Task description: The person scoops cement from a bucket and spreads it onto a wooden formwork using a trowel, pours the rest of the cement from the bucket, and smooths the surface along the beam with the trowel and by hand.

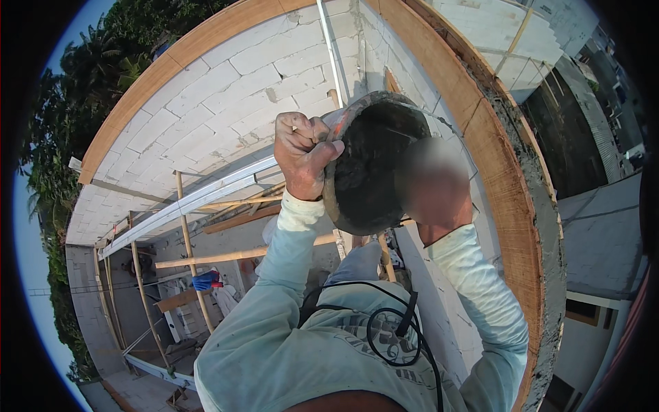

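One bucket [364, 206] in left fingers [301, 130]

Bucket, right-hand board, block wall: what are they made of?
Bucket: likely plastic or rubber; dark, grimy finish, no bare metal showing.
Board: wood, bare and brown, grain lines visible.
Wall: probably concrete block; pale, matte, with visible joints.

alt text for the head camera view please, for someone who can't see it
A person's left hand grips the rim of a dark bucket; the blurred right hand is at its other side. A curved-looking wooden board runs alongside grey mortar at right, with a white block wall at upper left.
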`<state>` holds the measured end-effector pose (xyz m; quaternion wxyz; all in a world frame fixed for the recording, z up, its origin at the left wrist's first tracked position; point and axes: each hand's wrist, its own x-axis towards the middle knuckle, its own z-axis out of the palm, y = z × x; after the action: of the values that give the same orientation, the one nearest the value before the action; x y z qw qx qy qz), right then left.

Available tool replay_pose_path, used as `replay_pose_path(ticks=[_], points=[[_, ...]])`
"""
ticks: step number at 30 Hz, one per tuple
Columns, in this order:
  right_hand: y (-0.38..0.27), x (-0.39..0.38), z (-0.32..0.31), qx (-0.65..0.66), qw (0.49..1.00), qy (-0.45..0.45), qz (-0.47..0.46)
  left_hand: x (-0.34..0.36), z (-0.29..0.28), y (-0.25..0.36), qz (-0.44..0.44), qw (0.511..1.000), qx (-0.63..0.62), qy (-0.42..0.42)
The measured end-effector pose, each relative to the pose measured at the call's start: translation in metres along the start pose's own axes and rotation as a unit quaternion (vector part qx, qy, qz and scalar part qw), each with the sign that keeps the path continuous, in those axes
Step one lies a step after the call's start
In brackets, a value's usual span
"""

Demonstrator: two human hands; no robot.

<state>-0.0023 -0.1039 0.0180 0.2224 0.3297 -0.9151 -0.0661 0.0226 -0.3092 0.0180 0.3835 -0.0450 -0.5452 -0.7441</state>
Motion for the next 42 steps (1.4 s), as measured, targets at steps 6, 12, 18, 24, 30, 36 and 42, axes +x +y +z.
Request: replay_pose_path(ticks=[6, 12, 18, 24, 30, 36, 42], points=[[-0.037, -0.007, 0.024, -0.087, 0.993, -0.072, -0.036, 0.000, -0.002, -0.008, -0.003, 1.000, -0.007, 0.010], [-0.031, -0.014, 0.011, -0.021, 0.995, -0.085, -0.052, -0.009, -0.015, -0.014, 0.017, 0.999, 0.014, 0.039], [-0.032, 0.000, 0.030, -0.035, 0.999, -0.022, -0.020, -0.011, -0.001, -0.005, -0.016, 0.999, -0.001, 0.036], [-0.035, -0.030, 0.019, 0.034, 0.986, -0.160, -0.038, -0.012, -0.011, -0.010, 0.005, 0.999, 0.007, 0.048], [-0.033, -0.008, 0.019, -0.014, 1.000, -0.015, -0.023, -0.011, -0.004, -0.001, -0.008, 0.999, -0.002, 0.047], [-0.035, -0.034, 0.009, 0.027, 0.995, -0.068, -0.066, -0.012, -0.014, 0.001, 0.019, 0.998, -0.007, 0.062], [-0.030, -0.008, -0.002, -0.006, 0.999, -0.028, -0.041, -0.016, -0.013, 0.006, 0.014, 0.998, -0.024, 0.048]])
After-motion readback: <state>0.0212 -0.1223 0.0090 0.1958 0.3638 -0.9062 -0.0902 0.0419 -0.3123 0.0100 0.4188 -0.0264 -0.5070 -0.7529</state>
